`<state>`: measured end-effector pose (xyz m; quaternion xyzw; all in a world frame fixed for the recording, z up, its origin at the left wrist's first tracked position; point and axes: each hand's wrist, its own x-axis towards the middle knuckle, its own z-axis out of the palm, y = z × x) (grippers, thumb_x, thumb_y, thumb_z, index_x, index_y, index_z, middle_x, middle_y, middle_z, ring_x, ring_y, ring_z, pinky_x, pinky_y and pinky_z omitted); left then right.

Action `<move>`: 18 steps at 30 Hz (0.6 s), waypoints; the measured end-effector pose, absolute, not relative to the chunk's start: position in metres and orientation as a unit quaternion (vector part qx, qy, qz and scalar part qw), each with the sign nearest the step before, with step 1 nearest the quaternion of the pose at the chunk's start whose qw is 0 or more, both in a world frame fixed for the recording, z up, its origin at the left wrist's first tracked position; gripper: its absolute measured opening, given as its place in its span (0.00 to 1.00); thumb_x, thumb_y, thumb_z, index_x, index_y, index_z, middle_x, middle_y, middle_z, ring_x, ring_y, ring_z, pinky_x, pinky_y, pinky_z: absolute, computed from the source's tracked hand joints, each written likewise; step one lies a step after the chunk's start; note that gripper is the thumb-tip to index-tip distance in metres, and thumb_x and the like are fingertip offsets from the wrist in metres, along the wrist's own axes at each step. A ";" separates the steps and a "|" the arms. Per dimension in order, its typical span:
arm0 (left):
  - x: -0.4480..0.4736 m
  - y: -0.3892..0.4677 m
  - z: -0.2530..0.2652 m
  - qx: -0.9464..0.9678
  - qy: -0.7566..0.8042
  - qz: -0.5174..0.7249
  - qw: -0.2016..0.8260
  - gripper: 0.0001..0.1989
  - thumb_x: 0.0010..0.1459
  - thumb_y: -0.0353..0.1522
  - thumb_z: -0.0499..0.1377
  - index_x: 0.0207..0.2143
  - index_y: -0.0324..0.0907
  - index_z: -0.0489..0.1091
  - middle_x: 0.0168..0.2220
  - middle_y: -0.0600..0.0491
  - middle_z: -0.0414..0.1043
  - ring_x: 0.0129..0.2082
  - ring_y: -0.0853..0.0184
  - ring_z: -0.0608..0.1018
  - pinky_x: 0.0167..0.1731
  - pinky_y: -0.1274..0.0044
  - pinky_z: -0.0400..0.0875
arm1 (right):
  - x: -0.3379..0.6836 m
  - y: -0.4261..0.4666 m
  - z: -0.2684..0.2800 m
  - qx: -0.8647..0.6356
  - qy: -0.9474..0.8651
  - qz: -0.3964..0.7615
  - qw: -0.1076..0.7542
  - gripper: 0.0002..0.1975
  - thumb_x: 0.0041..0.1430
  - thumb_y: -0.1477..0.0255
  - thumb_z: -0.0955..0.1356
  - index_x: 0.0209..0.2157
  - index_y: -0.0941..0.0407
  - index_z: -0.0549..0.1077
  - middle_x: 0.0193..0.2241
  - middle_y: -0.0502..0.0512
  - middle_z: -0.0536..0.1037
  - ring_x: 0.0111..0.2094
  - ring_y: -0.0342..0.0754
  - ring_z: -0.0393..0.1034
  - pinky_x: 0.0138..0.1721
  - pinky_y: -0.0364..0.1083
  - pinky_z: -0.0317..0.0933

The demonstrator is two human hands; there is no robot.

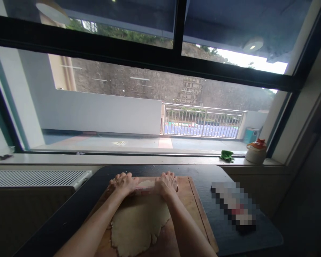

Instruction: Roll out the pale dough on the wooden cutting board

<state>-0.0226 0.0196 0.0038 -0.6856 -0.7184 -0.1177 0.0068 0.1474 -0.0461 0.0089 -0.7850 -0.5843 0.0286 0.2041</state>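
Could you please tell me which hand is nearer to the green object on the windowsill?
Right. The right hand is nearer, short of the green object and to its left; the left hand is farther left.

- I see a bare left forearm (96,221) and a bare right forearm (186,223) stretched forward, converging.
- The bare left hand (123,184) is palm-down, fingers curled, thumb inward.
- The bare right hand (167,184), likewise palm-down, has knuckles raised.

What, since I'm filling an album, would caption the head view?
Left hand and right hand on a rolling pin over flattened dough, wooden board beneath.
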 end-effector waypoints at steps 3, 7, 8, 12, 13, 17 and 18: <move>-0.022 0.032 0.001 -0.689 -0.712 -0.130 0.016 0.23 0.51 0.43 0.47 0.41 0.42 0.73 0.47 0.42 0.71 0.49 0.49 0.68 0.46 0.59 0.58 | 0.149 -0.036 0.009 -0.788 -0.579 0.031 0.207 0.17 0.58 0.66 0.58 0.39 0.57 0.74 0.42 0.63 0.71 0.47 0.57 0.61 0.46 0.53 0.53; -0.021 0.054 0.001 -0.701 -0.700 -0.139 0.016 0.21 0.51 0.42 0.47 0.38 0.42 0.73 0.45 0.42 0.73 0.48 0.50 0.69 0.44 0.61 0.61 | 0.154 -0.016 0.009 -0.793 -0.574 0.035 0.203 0.15 0.56 0.67 0.60 0.38 0.57 0.74 0.43 0.63 0.71 0.47 0.57 0.61 0.46 0.53 0.53; -0.020 0.059 0.002 -0.703 -0.697 -0.138 0.013 0.20 0.51 0.42 0.48 0.37 0.42 0.74 0.44 0.42 0.73 0.47 0.50 0.70 0.43 0.61 0.61 | 0.155 -0.010 0.009 -0.792 -0.575 0.036 0.201 0.14 0.56 0.68 0.60 0.38 0.57 0.74 0.43 0.64 0.71 0.47 0.57 0.61 0.46 0.53 0.53; -0.019 0.073 0.005 -0.708 -0.694 -0.129 -0.015 0.18 0.51 0.41 0.48 0.33 0.44 0.74 0.43 0.43 0.74 0.45 0.51 0.72 0.40 0.64 0.64 | 0.160 0.005 0.008 -0.789 -0.580 0.034 0.200 0.15 0.56 0.68 0.60 0.40 0.58 0.73 0.44 0.64 0.71 0.48 0.57 0.61 0.47 0.52 0.53; -0.019 0.075 0.006 -0.709 -0.694 -0.126 -0.023 0.18 0.51 0.42 0.48 0.32 0.44 0.74 0.42 0.44 0.75 0.45 0.51 0.72 0.40 0.64 0.64 | 0.161 0.007 0.008 -0.789 -0.580 0.034 0.200 0.15 0.57 0.68 0.60 0.40 0.58 0.73 0.44 0.65 0.71 0.48 0.57 0.61 0.47 0.52 0.53; -0.019 0.072 0.007 -0.709 -0.693 -0.126 -0.034 0.17 0.50 0.42 0.49 0.32 0.45 0.74 0.41 0.44 0.76 0.44 0.51 0.73 0.39 0.65 0.64 | 0.161 0.006 0.009 -0.791 -0.578 0.036 0.198 0.15 0.57 0.68 0.60 0.41 0.59 0.73 0.44 0.65 0.70 0.48 0.57 0.61 0.46 0.52 0.53; -0.019 0.070 0.007 -0.709 -0.693 -0.128 -0.033 0.17 0.50 0.42 0.49 0.31 0.45 0.74 0.40 0.44 0.76 0.44 0.51 0.73 0.40 0.65 0.64 | 0.160 0.003 0.009 -0.792 -0.577 0.036 0.197 0.15 0.57 0.68 0.60 0.40 0.59 0.73 0.44 0.65 0.70 0.48 0.57 0.61 0.47 0.52 0.53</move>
